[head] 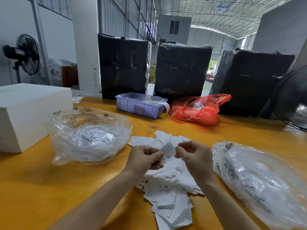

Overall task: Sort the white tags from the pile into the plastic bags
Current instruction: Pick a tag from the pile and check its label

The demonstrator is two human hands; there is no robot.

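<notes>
A pile of white tags [167,185] lies spread on the yellow table [41,188] in front of me. Above the pile, one white tag [168,151] is held up between both hands. My left hand [146,157] pinches its lower left end and my right hand [194,155] pinches its right edge. A clear plastic bag [89,138] with tags inside sits open to the left of the pile. A second clear plastic bag [259,181], also holding tags, lies to the right.
A white box [26,112] stands at the left. Behind the pile are a lilac plastic bin [139,107] and a red plastic bag [197,112]. Three black wrapped bales [181,70] line the table's back. A fan [294,97] stands at far right.
</notes>
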